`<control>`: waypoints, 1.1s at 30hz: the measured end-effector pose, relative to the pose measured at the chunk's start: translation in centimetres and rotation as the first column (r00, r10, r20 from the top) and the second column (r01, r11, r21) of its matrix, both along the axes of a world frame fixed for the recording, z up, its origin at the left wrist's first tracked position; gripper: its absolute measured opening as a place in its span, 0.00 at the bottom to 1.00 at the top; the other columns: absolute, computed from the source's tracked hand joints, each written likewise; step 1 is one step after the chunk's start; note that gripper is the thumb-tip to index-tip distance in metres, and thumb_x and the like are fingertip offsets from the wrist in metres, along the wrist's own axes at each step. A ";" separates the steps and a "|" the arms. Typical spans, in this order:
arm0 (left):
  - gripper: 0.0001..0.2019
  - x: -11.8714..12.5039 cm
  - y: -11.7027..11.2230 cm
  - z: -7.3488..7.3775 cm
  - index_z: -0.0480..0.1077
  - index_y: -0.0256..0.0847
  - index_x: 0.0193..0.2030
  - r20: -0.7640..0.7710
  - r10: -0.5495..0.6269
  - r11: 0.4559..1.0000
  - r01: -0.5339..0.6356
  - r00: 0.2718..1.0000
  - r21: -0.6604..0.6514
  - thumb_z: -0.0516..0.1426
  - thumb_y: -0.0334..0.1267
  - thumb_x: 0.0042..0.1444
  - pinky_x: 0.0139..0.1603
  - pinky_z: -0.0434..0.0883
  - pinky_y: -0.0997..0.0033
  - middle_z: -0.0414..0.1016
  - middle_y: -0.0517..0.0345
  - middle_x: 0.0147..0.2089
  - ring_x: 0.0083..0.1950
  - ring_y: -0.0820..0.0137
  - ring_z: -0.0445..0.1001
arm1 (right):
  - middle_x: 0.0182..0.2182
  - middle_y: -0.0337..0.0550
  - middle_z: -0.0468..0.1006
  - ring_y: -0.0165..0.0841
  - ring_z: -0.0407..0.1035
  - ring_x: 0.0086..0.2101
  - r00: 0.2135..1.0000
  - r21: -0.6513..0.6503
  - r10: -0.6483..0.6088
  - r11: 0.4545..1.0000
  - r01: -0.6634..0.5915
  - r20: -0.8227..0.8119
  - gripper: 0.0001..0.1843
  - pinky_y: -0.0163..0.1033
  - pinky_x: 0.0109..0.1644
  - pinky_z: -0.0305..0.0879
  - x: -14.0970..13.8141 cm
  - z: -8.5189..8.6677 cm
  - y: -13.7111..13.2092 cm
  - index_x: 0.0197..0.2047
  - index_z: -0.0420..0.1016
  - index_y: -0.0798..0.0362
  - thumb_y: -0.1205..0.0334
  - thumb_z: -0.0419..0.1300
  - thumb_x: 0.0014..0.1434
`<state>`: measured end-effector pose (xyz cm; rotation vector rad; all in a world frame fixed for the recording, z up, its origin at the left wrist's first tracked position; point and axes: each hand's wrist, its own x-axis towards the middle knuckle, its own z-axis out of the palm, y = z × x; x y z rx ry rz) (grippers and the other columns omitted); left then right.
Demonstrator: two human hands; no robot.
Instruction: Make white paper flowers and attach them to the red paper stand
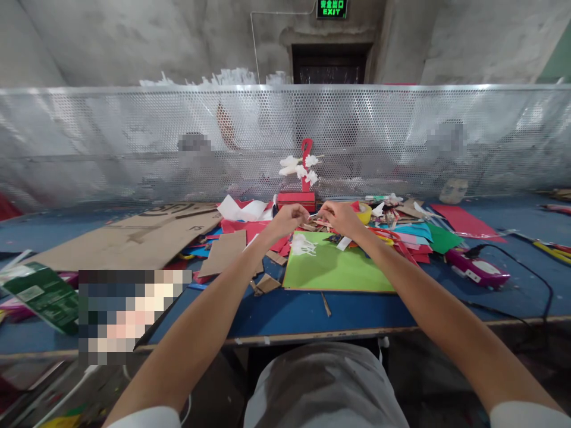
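Left hand point(292, 219) and right hand point(335, 216) pinch a thin pale piece point(313, 216) above the cluttered surface point(263, 321).
Each grip looks closed on one end of it, near the far edge of the green sheet point(341, 270) and on the near side of the red box point(297, 200); it is too small to tell what it is. An uneven pull could bend or tear it, and a loosened pinch could drop it among the paper scraps point(414, 241). Its long axis seems to run sideways, one end pointing toward each hand.
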<state>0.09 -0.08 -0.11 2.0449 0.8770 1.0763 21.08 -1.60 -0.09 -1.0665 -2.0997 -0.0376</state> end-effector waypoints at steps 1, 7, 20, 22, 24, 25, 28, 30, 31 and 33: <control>0.04 0.0 -0.1 0.0 0.70 0.35 0.32 0.003 -0.004 1.000 0.004 1.000 0.003 0.58 0.34 0.50 0.31 0.66 0.74 0.71 0.58 0.27 0.27 0.75 0.68 | 0.27 0.40 0.78 0.31 0.67 0.29 1.000 0.005 -0.012 1.000 0.012 0.013 0.14 0.35 0.35 0.53 0.0 0.0 0.0 0.35 0.75 0.54 0.57 0.53 0.66; 0.04 0.3 -0.3 0.0 0.71 0.34 0.33 -0.006 -0.003 1.000 0.003 1.000 0.021 0.57 0.29 0.49 0.32 0.66 0.75 0.73 0.58 0.29 0.29 0.75 0.70 | 0.24 0.41 0.75 0.31 0.63 0.26 0.990 0.049 -0.106 0.994 0.102 0.092 0.21 0.36 0.32 0.49 -0.3 0.1 -0.3 0.31 0.73 0.54 0.54 0.48 0.69; 0.05 0.2 0.1 -0.4 0.70 0.34 0.32 -0.032 -0.002 0.999 0.003 0.999 0.032 0.59 0.34 0.48 0.34 0.67 0.73 0.74 0.56 0.30 0.30 0.74 0.70 | 0.32 0.42 0.80 0.33 0.70 0.31 0.995 -0.012 0.041 0.999 -0.040 0.096 0.14 0.35 0.35 0.54 -0.4 0.0 -0.8 0.41 0.76 0.52 0.51 0.56 0.64; 0.06 0.1 0.3 -0.5 0.71 0.34 0.32 -0.036 -0.008 0.999 0.009 0.999 0.045 0.60 0.34 0.48 0.35 0.68 0.72 0.75 0.55 0.31 0.31 0.73 0.71 | 0.35 0.42 0.81 0.33 0.72 0.34 0.992 -0.010 0.075 0.997 -0.074 0.105 0.10 0.35 0.37 0.56 -0.6 -0.1 -0.9 0.43 0.76 0.51 0.55 0.59 0.62; 0.07 0.1 0.4 -0.6 0.72 0.35 0.33 -0.047 -0.009 0.999 0.012 0.999 0.052 0.60 0.35 0.48 0.35 0.68 0.72 0.75 0.55 0.31 0.31 0.72 0.71 | 0.35 0.43 0.81 0.34 0.72 0.35 0.989 -0.004 0.078 0.997 -0.078 0.124 0.08 0.35 0.38 0.57 -0.7 -0.2 -0.9 0.42 0.76 0.51 0.58 0.59 0.62; 0.07 0.1 0.5 -0.7 0.73 0.35 0.34 -0.054 -0.007 0.999 0.010 0.998 0.051 0.60 0.36 0.48 0.34 0.67 0.72 0.75 0.55 0.31 0.31 0.72 0.71 | 0.35 0.43 0.80 0.34 0.71 0.35 0.989 -0.002 0.077 0.997 -0.077 0.130 0.07 0.35 0.39 0.57 -0.7 -0.2 -0.8 0.42 0.76 0.51 0.59 0.59 0.63; 0.08 0.2 0.6 -0.8 0.74 0.35 0.34 -0.097 0.004 0.999 0.001 0.995 0.050 0.60 0.37 0.49 0.33 0.66 0.73 0.75 0.56 0.29 0.30 0.72 0.70 | 0.37 0.44 0.80 0.34 0.71 0.37 0.987 0.018 0.071 0.997 -0.074 0.147 0.07 0.36 0.40 0.57 -0.6 -0.2 -0.7 0.41 0.76 0.52 0.60 0.59 0.62; 0.07 0.2 0.6 -0.8 0.74 0.35 0.33 -0.134 0.021 0.997 -0.011 0.991 0.076 0.60 0.37 0.50 0.33 0.66 0.73 0.75 0.55 0.30 0.30 0.72 0.71 | 0.38 0.45 0.79 0.35 0.70 0.37 0.983 0.042 0.064 0.996 -0.073 0.169 0.07 0.36 0.41 0.57 -0.6 -0.2 -0.6 0.40 0.77 0.53 0.61 0.59 0.62; 0.07 0.2 0.6 -0.7 0.75 0.35 0.33 -0.154 0.033 0.995 -0.019 0.988 0.094 0.60 0.36 0.50 0.33 0.66 0.72 0.75 0.55 0.29 0.30 0.72 0.71 | 0.38 0.45 0.78 0.35 0.70 0.38 0.982 0.055 0.059 0.996 -0.070 0.179 0.07 0.36 0.41 0.57 -0.6 -0.3 -0.5 0.40 0.77 0.53 0.61 0.59 0.63; 0.07 0.1 0.5 -0.7 0.76 0.35 0.33 -0.186 0.055 0.991 -0.031 0.981 0.130 0.59 0.36 0.51 0.33 0.65 0.73 0.75 0.55 0.29 0.29 0.72 0.70 | 0.39 0.46 0.77 0.35 0.70 0.38 0.980 0.073 0.054 0.995 -0.070 0.193 0.08 0.37 0.42 0.57 -0.5 -0.4 -0.3 0.40 0.78 0.54 0.62 0.58 0.63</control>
